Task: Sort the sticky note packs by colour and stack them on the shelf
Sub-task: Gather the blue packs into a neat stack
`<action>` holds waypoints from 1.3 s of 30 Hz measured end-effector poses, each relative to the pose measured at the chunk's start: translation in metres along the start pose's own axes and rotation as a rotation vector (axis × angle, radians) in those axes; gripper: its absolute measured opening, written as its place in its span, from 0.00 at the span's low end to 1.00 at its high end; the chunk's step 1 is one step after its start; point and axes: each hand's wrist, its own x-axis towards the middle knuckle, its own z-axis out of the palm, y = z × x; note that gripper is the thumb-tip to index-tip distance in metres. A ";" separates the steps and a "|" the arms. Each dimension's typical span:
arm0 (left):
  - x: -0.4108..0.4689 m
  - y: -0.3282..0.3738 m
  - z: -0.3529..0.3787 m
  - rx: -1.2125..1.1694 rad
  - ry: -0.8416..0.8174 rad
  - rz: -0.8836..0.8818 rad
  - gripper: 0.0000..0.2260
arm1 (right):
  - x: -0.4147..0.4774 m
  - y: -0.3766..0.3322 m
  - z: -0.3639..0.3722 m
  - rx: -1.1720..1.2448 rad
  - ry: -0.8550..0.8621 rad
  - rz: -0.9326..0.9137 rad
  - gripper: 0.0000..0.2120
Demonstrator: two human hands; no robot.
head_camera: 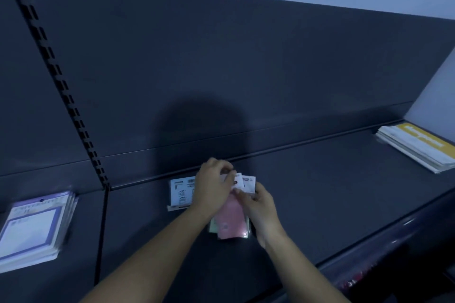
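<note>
Dark shelving fills the view, its back panel (221, 69) rising behind a flat shelf (320, 192). A purple-bordered stack (34, 226) lies far left and a yellow-topped stack (416, 147) far right. Mid-shelf, a white printed pack (181, 192) lies flat. Just beside it, the left hand (214, 187) and right hand (261, 204) both pinch the white header end of the pink pack (231, 219), which lies over a green pack (212, 225).

- Pink pack (231, 219): upper part covered by left hand (214, 187) and right hand (258, 204); label print too small to read.
- Green pack (212, 225): only a left sliver shows under the pink pack.
- White-backed pack (181, 192): right part behind the left hand; print illegible.
- Purple-bordered stack (34, 226): blurred, cut by the left edge.
- Yellow-topped stack (418, 147): cut by the right edge.
- Forearms: cut by the bottom edge.
</note>
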 end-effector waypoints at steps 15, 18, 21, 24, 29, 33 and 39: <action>-0.009 -0.055 -0.073 0.645 -0.502 0.109 0.09 | 0.027 0.013 -0.009 0.205 0.101 0.077 0.07; -0.014 -0.048 -0.072 0.281 -0.295 -0.118 0.03 | 0.032 0.013 -0.008 0.247 0.052 0.137 0.10; -0.017 -0.040 -0.078 -0.169 0.031 -0.343 0.05 | 0.033 0.012 -0.003 0.339 -0.049 0.199 0.14; -0.027 -0.032 -0.090 -0.504 0.218 -0.482 0.03 | 0.027 0.014 0.009 0.386 -0.138 0.213 0.15; -0.059 -0.032 -0.097 -0.758 0.280 -0.800 0.05 | 0.007 0.006 0.040 0.387 -0.245 0.153 0.15; -0.085 -0.032 -0.107 -0.822 0.265 -0.923 0.08 | -0.023 0.006 0.082 0.322 -0.330 0.148 0.11; -0.135 -0.041 -0.177 -0.990 0.314 -0.954 0.20 | -0.082 0.016 0.154 0.265 -0.389 0.144 0.10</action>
